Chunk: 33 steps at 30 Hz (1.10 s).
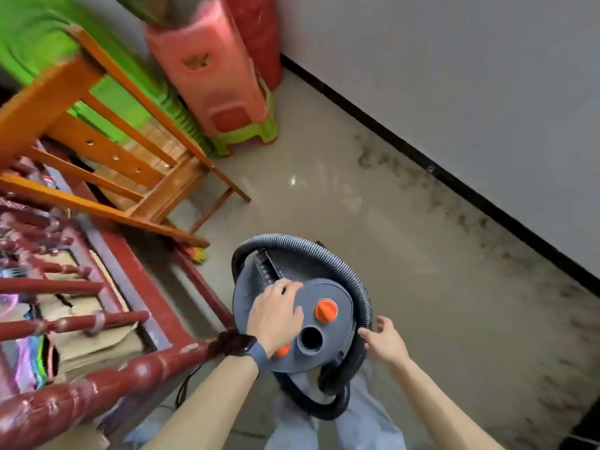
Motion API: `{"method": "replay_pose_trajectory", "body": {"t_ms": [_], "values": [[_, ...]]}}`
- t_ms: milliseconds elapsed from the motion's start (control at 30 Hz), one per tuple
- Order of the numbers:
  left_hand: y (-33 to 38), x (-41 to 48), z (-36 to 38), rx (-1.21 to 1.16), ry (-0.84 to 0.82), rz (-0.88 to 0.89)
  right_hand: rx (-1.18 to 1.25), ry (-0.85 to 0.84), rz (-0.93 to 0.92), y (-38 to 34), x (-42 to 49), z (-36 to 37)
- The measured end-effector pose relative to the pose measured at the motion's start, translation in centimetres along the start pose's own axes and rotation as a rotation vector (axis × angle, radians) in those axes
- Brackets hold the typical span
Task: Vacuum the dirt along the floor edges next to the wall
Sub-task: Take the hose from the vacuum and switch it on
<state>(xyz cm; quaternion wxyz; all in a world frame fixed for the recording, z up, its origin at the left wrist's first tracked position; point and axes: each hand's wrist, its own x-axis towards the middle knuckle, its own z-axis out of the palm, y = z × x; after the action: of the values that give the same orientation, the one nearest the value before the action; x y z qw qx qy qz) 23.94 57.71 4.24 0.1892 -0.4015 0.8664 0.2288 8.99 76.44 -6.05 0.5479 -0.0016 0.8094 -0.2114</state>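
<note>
Vacuum cleaner (256, 293): a round grey canister seen from above, low in the middle of the view, directly in front of our grey trouser legs (367, 427) and well apart from the wall.
Hose (324, 251): ribbed and black, looped around the canister's rim.
Lid fittings: we count one orange knob (326, 310), one open round port (310, 340) and a dark ribbed handle (269, 267).
Left grip (276, 316): our bare left hand lies palm down on the lid with its fingertips bent at the near end of the handle. We cannot tell whether they close round it. A dark watch (250, 347) sits on the wrist.
Right grip (386, 342): our bare right hand has its fingers spread apart and holds nothing. It is just beside the hose on the canister's right, and we cannot tell if it touches.
Dirt (454, 216): dark smudges in a band on the pale floor (324, 190), running along the black skirting (487, 206) under the white wall (454, 76).
Furniture, left: a tilted orange wooden chair (130, 141), pink plastic stools (211, 76) stacked on a green stool (246, 138), and a dark red turned-wood rail (97, 384).
</note>
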Motion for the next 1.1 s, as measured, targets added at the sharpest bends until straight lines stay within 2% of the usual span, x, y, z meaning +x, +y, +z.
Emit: {"method": "replay_pose_trajectory", "body": {"t_ms": [133, 267, 433, 567, 667, 833, 1100], "values": [[-0.1, 4.7, 1.1, 0.068, 0.056, 0.092, -0.055, -0.032, -0.004, -0.7, 2.1, 1.3], [1.2, 7.9, 0.7, 0.18, 0.111, 0.194, -0.138, 0.035, -0.115, -0.4, 2.4, 1.1], [3.6, 8.8, -1.9, 0.38, -0.026, 0.296, -0.198, 0.088, -0.332, 1.0, -3.3, 0.0], [3.9, 6.3, -5.5, 0.497, -0.229, 0.442, -0.187, 0.142, -0.43, 1.3, -10.5, 0.0], [2.2, 2.7, -7.7, 0.432, -0.339, 0.398, -0.169, 0.165, -0.473, 1.2, -14.6, 0.5], [-0.9, -2.6, -10.4, 0.248, -0.42, 0.313, -0.183, 0.119, -0.536, 0.0, -19.6, 1.4], [-3.9, -8.2, -12.4, 0.129, -0.442, 0.311, -0.246, 0.101, -0.566, 0.0, -25.1, 2.6]]}}
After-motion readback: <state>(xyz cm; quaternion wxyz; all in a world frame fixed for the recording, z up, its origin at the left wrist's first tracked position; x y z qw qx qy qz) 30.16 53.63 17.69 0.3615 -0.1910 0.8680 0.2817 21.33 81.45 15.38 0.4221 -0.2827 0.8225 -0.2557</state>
